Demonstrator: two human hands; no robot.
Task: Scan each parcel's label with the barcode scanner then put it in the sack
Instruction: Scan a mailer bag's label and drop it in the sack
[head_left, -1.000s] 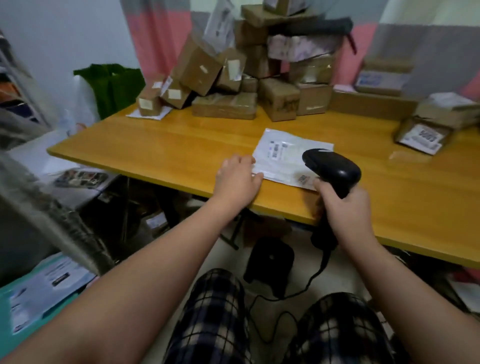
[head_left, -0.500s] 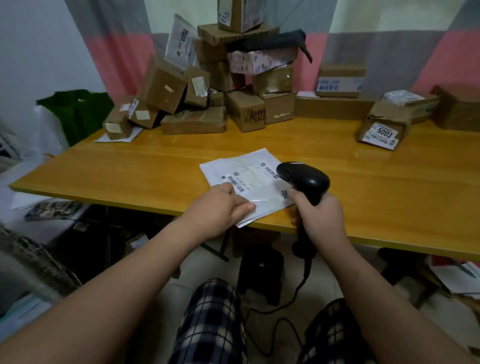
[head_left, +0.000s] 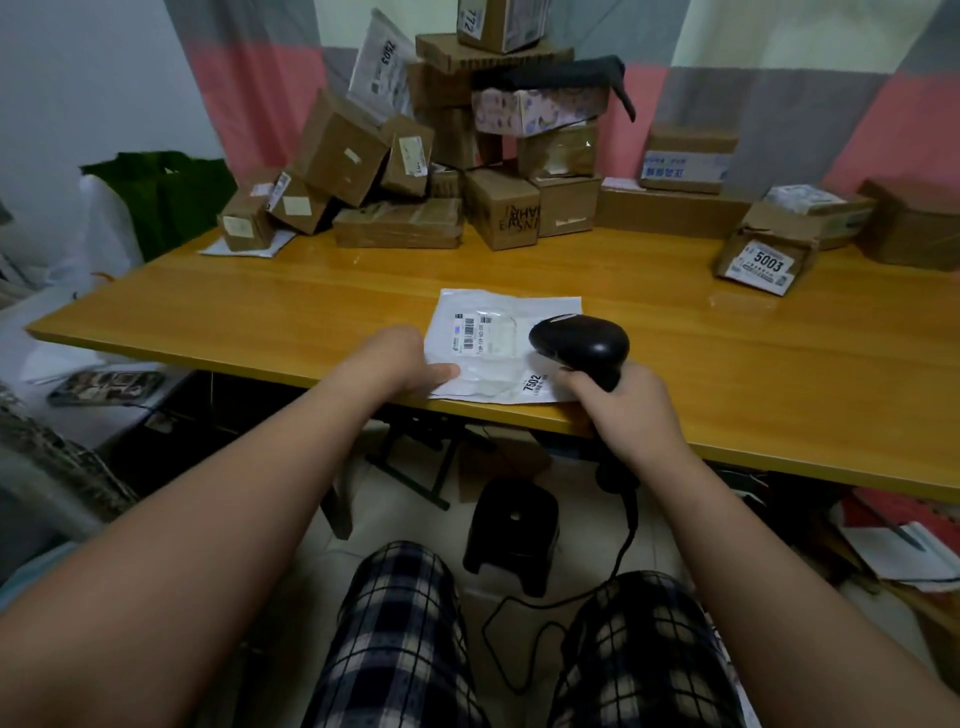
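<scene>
A flat white mailer parcel (head_left: 498, 332) lies label-up at the near edge of the wooden table (head_left: 727, 364), with a barcode label near its left side and a "7502" tag at its near right corner. My left hand (head_left: 400, 361) pinches the parcel's left edge, thumb on top. My right hand (head_left: 631, 410) grips the handle of the black barcode scanner (head_left: 582, 345), whose head hovers over the parcel's right part, facing left toward the label. The sack is not clearly in view.
A heap of cardboard parcels (head_left: 431, 171) fills the table's back left and centre. More boxes, one tagged "5003" (head_left: 763, 260), sit at the back right. A green bag (head_left: 166, 192) stands left of the table. Under the table are a black stool (head_left: 511, 535) and the scanner cable.
The parcel has been turned and straightened on the table's edge, its barcode label now toward my left hand. The scanner has stayed over its right side. The view shifted to the right.
</scene>
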